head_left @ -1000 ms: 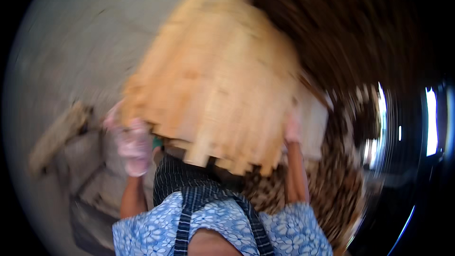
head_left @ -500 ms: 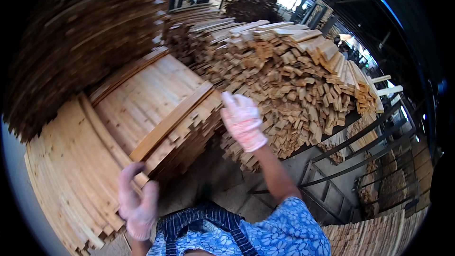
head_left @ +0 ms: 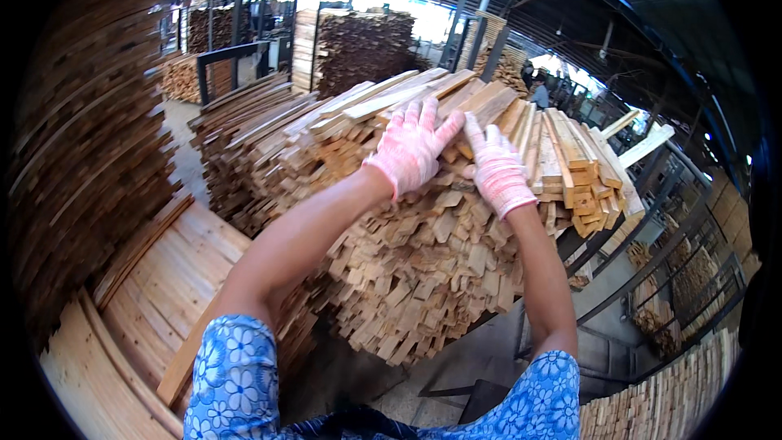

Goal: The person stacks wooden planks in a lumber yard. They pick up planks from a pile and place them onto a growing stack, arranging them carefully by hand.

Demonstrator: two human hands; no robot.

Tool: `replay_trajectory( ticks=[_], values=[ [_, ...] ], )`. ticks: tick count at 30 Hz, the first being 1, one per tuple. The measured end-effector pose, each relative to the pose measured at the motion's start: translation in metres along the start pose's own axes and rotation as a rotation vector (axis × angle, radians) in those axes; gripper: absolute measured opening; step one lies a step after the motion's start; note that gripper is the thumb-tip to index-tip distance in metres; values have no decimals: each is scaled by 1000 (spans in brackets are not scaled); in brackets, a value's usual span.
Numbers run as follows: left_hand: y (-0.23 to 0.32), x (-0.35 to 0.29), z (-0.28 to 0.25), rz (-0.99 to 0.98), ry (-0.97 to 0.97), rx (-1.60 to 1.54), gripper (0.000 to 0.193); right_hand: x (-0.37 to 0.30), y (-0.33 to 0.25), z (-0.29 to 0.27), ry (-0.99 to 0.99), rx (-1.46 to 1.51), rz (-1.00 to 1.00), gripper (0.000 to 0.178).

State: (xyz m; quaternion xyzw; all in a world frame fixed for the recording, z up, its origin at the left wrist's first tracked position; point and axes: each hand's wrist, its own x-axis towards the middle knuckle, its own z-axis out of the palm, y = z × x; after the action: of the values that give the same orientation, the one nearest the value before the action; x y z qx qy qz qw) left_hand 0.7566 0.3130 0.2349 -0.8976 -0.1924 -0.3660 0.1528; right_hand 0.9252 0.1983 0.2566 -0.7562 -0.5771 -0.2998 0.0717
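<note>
Close together, left hand and right hand lie over a timber pile

In the head view, the person stretches both arms forward to the upper edge of the pile, which stands in the middle with its stacked board ends facing the body. The left hand, in a pale glove marked with pink, is opened wide, back upward, its fingers fanned over the top boards. The right hand, gloved likewise, has its fingers stretched out and its thumb apart; its forefinger comes just beside the left thumb. Whether either palm presses on wood cannot be told, since the backs of the hands hide it.

Right of the hands, squared boards lie along the pile's top, and a pale plank juts out beyond them. At lower left lies a wooden panel, a narrow strip across it; a tall brown stack rises beside it. A row of slats fills the lower right.
</note>
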Motion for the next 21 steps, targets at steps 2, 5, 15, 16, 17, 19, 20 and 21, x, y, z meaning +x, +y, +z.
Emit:
replay_trajectory(
  ticks=[2, 5, 15, 16, 17, 19, 20, 21],
  values=[
    [-4, 45, 7, 32, -233, -85, 90, 6, 9, 10, -23, -18, -24, 92],
    [-13, 61, 15, 101, -274, -166, 94, 13, 5, 4, -68, -95, -19, 77],
    [-11, -50, -39, 242, 43, -440, 65, -85, -66, -46, 319, -93, -199, 55],
    [-15, -71, -48, 261, 60, -457, 65, -98, -79, -54, 336, -45, -232, 63],
    [-17, -86, -65, 229, -35, -593, 71, -114, -86, -80, 308, 125, -280, 67],
    [-18, -106, -108, 307, -88, -525, 84, -142, -76, -83, 379, 716, -141, 65],
    [-20, -104, -124, 95, -242, -799, 93, -154, -76, -72, 468, 1060, 15, 63],
    [-24, -100, -129, -136, -400, -1074, 102, -159, -83, -56, 530, 1415, 437, 58]
  ],
)
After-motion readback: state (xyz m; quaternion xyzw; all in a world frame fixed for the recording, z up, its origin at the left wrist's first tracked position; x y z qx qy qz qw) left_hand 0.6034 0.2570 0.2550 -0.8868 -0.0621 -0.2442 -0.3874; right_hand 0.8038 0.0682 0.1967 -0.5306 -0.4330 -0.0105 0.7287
